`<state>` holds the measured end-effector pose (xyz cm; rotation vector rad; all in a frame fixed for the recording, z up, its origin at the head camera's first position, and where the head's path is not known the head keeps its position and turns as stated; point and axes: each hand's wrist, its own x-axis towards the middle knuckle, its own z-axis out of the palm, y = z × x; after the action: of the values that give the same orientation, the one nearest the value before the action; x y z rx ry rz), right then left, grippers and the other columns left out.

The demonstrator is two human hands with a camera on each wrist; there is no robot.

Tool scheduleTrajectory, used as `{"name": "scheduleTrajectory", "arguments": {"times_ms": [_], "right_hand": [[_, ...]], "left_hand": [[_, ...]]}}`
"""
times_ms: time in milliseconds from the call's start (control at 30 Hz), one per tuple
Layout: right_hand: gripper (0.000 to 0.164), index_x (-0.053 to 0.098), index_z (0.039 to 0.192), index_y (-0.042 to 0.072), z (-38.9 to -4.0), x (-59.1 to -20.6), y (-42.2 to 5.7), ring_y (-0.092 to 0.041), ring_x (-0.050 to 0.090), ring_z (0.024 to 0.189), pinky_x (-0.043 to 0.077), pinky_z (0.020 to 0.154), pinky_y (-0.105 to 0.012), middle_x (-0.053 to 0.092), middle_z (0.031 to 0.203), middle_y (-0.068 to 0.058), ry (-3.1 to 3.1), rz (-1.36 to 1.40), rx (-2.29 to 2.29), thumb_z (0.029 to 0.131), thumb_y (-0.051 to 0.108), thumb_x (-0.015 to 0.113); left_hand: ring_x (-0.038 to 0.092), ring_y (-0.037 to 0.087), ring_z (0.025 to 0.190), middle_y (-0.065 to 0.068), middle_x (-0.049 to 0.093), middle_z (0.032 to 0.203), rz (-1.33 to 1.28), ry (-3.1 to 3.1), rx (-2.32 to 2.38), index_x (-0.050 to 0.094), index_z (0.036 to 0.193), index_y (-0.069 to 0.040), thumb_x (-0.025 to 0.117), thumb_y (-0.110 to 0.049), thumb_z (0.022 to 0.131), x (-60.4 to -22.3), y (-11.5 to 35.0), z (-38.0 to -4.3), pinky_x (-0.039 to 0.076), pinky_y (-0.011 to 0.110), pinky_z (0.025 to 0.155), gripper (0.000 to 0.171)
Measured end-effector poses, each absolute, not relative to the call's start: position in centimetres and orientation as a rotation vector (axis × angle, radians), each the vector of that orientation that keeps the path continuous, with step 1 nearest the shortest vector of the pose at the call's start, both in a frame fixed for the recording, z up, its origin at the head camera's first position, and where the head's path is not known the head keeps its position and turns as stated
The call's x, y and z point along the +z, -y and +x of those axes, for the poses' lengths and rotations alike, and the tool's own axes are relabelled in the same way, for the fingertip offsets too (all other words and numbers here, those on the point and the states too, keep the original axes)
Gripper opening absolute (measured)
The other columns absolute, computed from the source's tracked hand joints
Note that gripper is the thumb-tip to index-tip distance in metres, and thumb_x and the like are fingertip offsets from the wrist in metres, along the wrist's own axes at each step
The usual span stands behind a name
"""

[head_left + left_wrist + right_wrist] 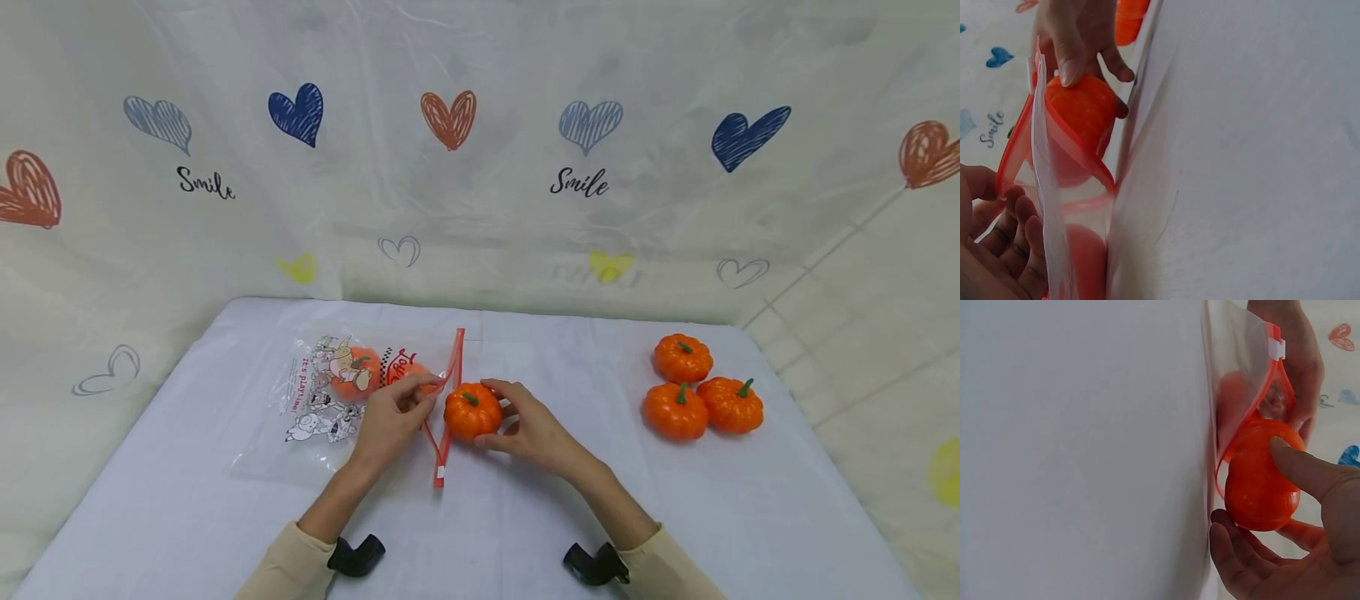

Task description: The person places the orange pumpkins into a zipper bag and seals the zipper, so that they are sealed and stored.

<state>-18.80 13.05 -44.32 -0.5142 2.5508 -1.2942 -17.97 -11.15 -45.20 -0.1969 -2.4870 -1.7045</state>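
Note:
A clear plastic zip bag (262, 442) with a red slider edge and cartoon print lies on the table, its mouth facing right. My left hand (395, 421) pinches the upper lip of that mouth, so it gapes. My right hand (536, 429) grips a small orange toy pumpkin (471, 412) with a green stem, thumb on one side and fingers on the other. This pumpkin sits right at the bag's opening, as the right wrist view also shows the held pumpkin (1260, 481). Inside the bag are orange pumpkins (358, 373), partly hidden by the print and my left hand.
Three more orange pumpkins (677, 412) stand grouped at the table's right side. A white cloth covers the table (570, 358). Behind it hangs a pale curtain (480, 208) printed with hearts. Black wrist mounts (596, 564) sit by both sleeves.

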Motion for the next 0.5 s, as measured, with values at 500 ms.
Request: {"name": "scheduleTrajectory", "arguments": {"times_ms": [500], "right_hand": [[0.081,0.047,0.154,0.019,-18.72,-44.41,-11.99,-0.022,0.064,0.113,0.061,0.089,-0.034,0.057,0.144,-0.009,-2.552,-0.523,-1.299,0.084,0.025,0.088]], "left_hand": [[0.057,0.020,0.076,0.004,0.064,0.082,-0.198,2.494,-1.707,0.077,0.119,-0.024,0.069,-0.014,0.097,-45.17,11.20,-17.95,0.049,0.019,0.064,0.025]]}}
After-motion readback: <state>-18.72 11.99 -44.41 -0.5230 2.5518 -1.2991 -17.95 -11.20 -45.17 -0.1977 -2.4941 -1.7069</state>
